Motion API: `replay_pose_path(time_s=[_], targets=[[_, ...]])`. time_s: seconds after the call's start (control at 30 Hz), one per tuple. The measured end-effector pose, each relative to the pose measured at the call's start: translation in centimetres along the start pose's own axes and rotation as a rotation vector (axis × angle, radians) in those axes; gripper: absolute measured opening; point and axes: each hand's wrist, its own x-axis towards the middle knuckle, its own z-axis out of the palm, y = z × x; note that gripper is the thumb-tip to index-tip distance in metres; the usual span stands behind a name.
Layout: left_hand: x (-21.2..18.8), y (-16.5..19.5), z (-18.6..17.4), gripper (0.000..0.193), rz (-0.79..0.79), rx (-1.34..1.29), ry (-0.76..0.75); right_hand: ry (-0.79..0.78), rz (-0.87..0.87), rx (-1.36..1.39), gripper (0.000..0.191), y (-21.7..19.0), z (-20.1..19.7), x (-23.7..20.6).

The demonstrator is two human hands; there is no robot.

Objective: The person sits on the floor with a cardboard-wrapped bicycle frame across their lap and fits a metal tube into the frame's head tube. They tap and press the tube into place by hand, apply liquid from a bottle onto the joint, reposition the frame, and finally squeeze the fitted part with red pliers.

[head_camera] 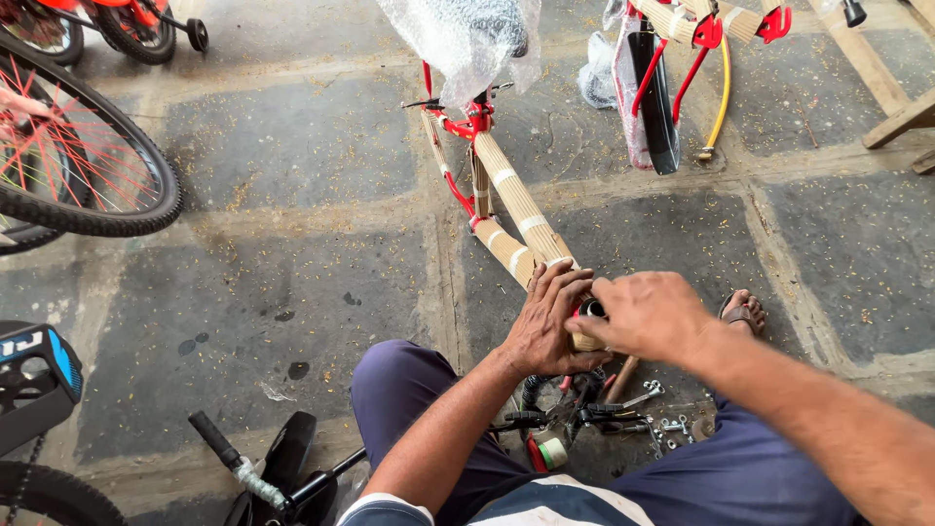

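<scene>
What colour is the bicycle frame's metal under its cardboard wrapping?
Red, seen in the head view on the cardboard-wrapped bicycle frame where bare tubing shows.

Both hands [594, 326] together, fingers curled

Grey stone-slab floor [292, 146] with pale joints, dusted with sawdust and dark spots, in daylight; a wooden frame [891, 93] stands at the upper right.

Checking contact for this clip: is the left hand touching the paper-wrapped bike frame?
Touching. The head view shows the left hand wrapped around the lower end of the paper-wrapped frame.
</scene>
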Motion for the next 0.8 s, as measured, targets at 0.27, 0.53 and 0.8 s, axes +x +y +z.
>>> replay_pose_path(time_s=[0.27, 0.53, 0.8], targets=[[-0.8, -0.8, 1.1, 0.132, -0.023, -0.086, 0.050, 0.255, -0.160, 0.007, 0.055, 0.6, 1.5, 0.1], [-1.1, -1.1, 2.1, 0.132, -0.077, -0.080, -0.004, 0.143, -0.104, -0.029, 0.045, 0.3, 1.5, -1.5], [-1.0, -0.5, 1.1, 0.133, -0.057, -0.126, 0.027, -0.101, 0.024, -0.128, 0.052, -0.4, -0.1, -1.3]])
